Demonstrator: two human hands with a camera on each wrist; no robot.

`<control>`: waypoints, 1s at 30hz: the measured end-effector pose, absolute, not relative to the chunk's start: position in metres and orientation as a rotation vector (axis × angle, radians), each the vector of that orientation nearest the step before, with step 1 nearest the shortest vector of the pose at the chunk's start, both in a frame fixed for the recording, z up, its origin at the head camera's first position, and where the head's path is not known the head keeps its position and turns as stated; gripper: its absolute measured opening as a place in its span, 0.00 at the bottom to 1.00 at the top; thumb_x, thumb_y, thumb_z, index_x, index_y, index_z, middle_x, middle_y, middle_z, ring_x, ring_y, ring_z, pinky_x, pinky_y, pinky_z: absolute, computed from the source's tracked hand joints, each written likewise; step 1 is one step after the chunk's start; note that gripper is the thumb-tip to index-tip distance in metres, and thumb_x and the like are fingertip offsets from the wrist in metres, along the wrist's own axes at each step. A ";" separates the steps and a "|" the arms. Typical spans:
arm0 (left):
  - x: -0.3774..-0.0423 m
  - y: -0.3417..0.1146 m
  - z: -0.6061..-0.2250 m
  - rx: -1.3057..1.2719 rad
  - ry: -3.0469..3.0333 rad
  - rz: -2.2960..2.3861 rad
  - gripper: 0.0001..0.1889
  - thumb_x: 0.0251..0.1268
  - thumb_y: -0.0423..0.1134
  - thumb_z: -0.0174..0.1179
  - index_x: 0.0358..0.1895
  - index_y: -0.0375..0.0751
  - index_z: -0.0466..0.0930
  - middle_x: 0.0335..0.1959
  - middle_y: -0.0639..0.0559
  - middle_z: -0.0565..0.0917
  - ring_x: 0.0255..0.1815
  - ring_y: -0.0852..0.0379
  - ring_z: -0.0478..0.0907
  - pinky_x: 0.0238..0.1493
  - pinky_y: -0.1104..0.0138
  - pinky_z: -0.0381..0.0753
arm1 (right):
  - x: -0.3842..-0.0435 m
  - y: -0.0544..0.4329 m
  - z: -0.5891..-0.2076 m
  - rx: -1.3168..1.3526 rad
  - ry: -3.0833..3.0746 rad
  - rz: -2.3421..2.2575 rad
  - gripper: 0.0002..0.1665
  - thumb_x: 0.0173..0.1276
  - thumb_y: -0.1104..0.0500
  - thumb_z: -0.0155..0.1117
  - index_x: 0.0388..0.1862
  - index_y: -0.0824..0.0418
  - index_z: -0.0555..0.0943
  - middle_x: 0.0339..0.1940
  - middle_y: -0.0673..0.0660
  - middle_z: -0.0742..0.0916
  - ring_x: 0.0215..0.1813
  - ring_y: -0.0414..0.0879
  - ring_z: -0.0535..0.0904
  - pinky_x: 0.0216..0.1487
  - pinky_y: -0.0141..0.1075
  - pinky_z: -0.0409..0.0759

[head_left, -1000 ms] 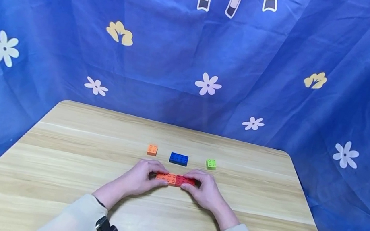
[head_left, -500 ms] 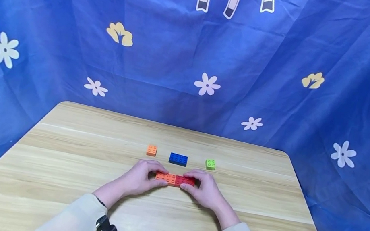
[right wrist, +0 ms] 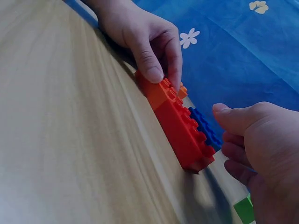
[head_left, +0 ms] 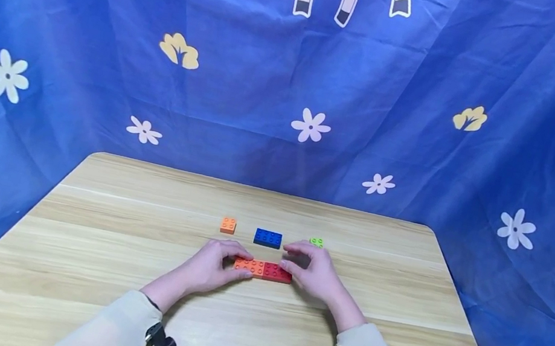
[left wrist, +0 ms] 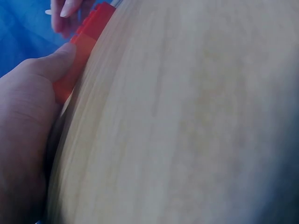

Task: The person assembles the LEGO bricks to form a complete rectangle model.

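An orange toy building brick (head_left: 257, 269) and a red toy building brick (head_left: 278, 273) lie end to end on the table, touching. My left hand (head_left: 214, 264) pinches the orange one, thumb on its near side and fingers on its far side. Off the red brick, my right hand (head_left: 316, 272) hovers at its right end, thumb and fingers apart around nothing. In the right wrist view a gap shows between that hand (right wrist: 266, 144) and the red brick (right wrist: 180, 130). Behind them lies a blue brick (head_left: 268, 238), close to my right fingertips.
A small orange brick (head_left: 228, 225) sits at the back left of the row. A small green brick (head_left: 317, 242) is at the back right, partly hidden by my right hand. The wooden table (head_left: 140, 205) ends against a blue patterned cloth (head_left: 245, 100).
My right hand has let go of the red brick and moved back and to the right, now covering part of the green brick. The left hand and the bricks stay put.
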State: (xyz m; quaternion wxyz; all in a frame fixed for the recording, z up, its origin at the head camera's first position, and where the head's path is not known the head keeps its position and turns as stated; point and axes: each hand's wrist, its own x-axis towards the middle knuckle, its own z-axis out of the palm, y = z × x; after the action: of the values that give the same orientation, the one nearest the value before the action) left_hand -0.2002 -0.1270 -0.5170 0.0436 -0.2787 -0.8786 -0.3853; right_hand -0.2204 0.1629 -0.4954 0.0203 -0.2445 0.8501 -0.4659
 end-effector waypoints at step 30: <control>-0.201 -0.130 -0.517 -0.893 -2.639 -1.193 0.19 0.65 0.50 0.77 0.54 0.46 0.90 0.48 0.60 0.89 0.51 0.59 0.84 0.58 0.56 0.82 | -0.263 0.133 -0.500 -0.786 2.657 -1.440 0.28 0.66 0.61 0.80 0.63 0.68 0.85 0.58 0.59 0.88 0.61 0.54 0.84 0.68 0.46 0.79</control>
State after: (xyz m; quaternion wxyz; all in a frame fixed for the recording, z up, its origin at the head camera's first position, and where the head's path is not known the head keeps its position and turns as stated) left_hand -0.2006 -0.1296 -0.5168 0.0553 -0.2943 -0.8695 -0.3929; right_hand -0.2629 0.1325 -0.5005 0.0095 -0.2517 0.8508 -0.4611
